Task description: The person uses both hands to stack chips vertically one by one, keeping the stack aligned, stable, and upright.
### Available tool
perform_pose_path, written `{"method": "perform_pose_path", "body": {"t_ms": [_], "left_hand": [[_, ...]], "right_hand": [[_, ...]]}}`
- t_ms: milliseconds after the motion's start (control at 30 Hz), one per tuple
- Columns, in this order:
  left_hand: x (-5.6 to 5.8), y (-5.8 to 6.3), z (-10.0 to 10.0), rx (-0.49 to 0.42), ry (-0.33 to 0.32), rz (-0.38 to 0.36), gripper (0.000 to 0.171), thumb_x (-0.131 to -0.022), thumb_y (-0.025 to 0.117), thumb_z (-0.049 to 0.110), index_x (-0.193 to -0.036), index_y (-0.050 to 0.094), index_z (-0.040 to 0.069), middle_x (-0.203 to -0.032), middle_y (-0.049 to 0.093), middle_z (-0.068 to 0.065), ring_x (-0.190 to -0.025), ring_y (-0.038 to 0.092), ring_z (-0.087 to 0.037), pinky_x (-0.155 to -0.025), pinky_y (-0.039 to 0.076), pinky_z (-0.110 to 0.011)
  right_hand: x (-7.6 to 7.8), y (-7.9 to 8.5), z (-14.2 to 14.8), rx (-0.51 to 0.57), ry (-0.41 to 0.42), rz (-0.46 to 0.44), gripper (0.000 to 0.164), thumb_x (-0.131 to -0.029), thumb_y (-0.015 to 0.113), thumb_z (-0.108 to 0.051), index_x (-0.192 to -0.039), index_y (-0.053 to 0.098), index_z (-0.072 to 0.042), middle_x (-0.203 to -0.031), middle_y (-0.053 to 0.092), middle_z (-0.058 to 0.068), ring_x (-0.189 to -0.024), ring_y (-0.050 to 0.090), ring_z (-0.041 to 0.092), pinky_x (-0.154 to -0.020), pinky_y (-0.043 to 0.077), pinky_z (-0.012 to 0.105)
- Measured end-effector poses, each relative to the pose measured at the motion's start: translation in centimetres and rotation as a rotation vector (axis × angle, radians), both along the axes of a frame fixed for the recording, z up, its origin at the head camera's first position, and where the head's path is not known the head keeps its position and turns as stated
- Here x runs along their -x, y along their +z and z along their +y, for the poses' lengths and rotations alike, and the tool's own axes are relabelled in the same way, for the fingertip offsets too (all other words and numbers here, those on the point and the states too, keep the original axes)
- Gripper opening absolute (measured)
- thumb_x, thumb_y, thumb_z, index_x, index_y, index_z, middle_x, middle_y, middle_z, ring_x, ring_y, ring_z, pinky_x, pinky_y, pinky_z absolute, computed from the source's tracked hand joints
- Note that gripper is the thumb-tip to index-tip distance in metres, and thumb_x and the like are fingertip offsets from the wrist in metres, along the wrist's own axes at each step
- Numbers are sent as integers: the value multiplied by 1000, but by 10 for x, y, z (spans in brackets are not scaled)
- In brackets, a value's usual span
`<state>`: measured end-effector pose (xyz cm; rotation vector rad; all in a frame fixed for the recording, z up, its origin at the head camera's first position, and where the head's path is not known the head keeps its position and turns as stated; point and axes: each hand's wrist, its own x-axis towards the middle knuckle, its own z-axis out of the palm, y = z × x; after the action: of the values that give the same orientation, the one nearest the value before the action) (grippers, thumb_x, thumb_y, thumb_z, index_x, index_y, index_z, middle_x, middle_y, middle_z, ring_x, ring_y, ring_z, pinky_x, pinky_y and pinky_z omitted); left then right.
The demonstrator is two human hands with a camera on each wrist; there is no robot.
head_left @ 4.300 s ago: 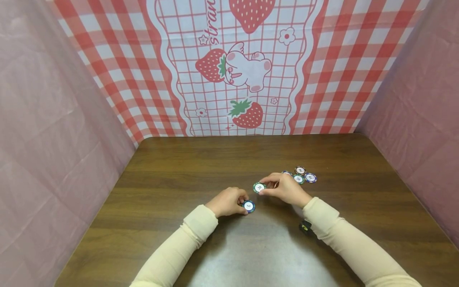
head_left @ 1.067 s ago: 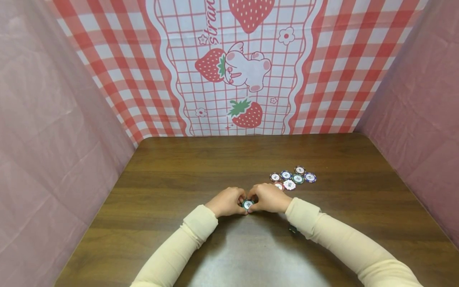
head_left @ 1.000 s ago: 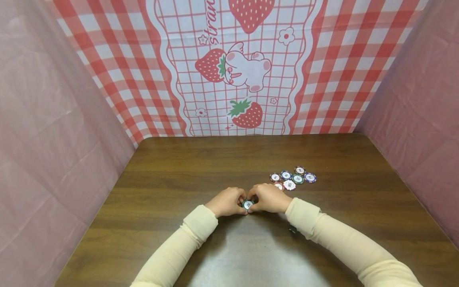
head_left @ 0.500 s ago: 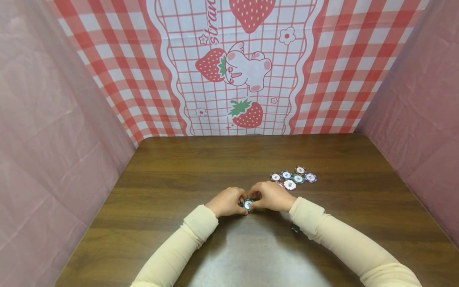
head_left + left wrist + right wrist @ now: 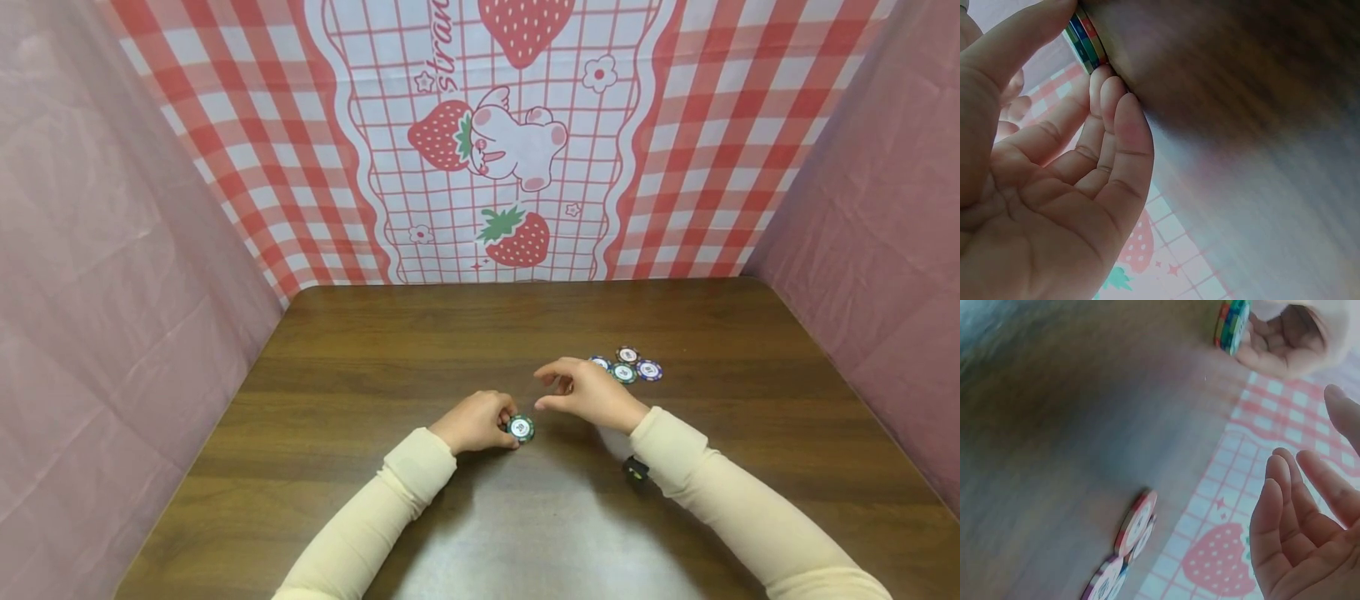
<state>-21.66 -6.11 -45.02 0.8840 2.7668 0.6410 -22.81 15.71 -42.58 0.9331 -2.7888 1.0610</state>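
Between thumb and fingers, my left hand [image 5: 476, 422] pinches a short stack of poker chips [image 5: 521, 428] near the middle of the table. The top chip is green-edged with a white numbered centre. Blue and red edges show below it in the left wrist view, where the stack [image 5: 1088, 40] sits at the fingertips. My right hand [image 5: 588, 396] is just right of the stack and slightly farther back, its thumb and fingers apart with nothing between them. Behind it lie loose chips, among them a purple-blue one [image 5: 649, 370] and a dark-edged one [image 5: 628, 355]; others are hidden by the hand.
The brown wooden table [image 5: 360, 350] ends at a red-and-white checked cloth [image 5: 247, 125] with strawberry prints. Pink cloth [image 5: 90, 292] hangs at both sides. In the right wrist view, a red-edged chip [image 5: 1137, 522] lies flat among the loose chips.
My right hand has brought a green chip onto the stack, let it go and drawn back to the right and away from me. The left hand stays in place.
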Motion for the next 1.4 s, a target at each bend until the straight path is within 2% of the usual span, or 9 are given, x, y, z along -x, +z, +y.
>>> {"method": "perform_pose_path", "body": {"t_ms": [233,400,467,567,733,967,1267,1400], "left_hand": [[1,-1,0,-8,-1,-4,33,-66,80,27,-91,64,12,-78,59,6,-72,52,-5,-67,42,-18],[0,-2,0,-9,-12,9,33,-66,80,27,-90,64,12,-78,60,5,-72,52,-4,-67,42,-18],[0,-1,0,-6,-14,11,32,-66,80,27,-90,64,12,-78,60,5,-72,52,-4,-67,42,-18],[0,-1,0,-4,-13,10,32,-66,80,27,-90,64,13,-78,60,5,-73,51,-4,-68,42,-18],[-1,0,0,-3,-13,6,32,-67,80,27,-91,65,13,-79,60,5,-73,52,-5,-69,42,-18],[0,-1,0,-5,-18,7,32,-67,80,27,-91,65,13,-79,61,5,-74,52,-5,-69,42,-18],[0,-1,0,-13,-15,-2,32,-67,80,26,-91,65,12,-79,60,5,-74,53,-5,-69,42,-18],[0,-1,0,-7,-11,-6,32,-67,80,27,-91,65,13,-79,60,6,-74,52,-5,-69,42,-18]], "right_hand": [[-1,3,17,92,-64,17,47,-73,73,-41,-112,63,-15,-96,65,6,-72,58,9,-63,48,23],[1,4,33,167,-117,-33,52,-73,74,-40,-115,61,-14,-94,65,8,-71,61,12,-60,50,24],[2,4,40,169,-149,-38,52,-73,74,-40,-116,61,-15,-93,66,7,-72,61,13,-59,50,25],[2,5,51,129,-203,3,50,-73,75,-39,-116,62,-17,-89,67,2,-72,59,12,-58,48,24],[2,5,69,133,-250,48,46,-74,75,-31,-115,62,-14,-94,67,7,-72,59,12,-58,47,23],[5,2,94,180,-310,86,45,-76,74,-29,-115,61,-9,-98,67,13,-73,59,9,-63,47,18],[5,-3,123,146,-439,43,48,-78,71,-34,-119,59,-10,-96,67,10,-73,56,2,-59,45,18],[6,-5,133,125,-476,26,52,-78,70,-37,-120,59,-8,-99,66,13,-73,54,0,-60,45,18]]}}
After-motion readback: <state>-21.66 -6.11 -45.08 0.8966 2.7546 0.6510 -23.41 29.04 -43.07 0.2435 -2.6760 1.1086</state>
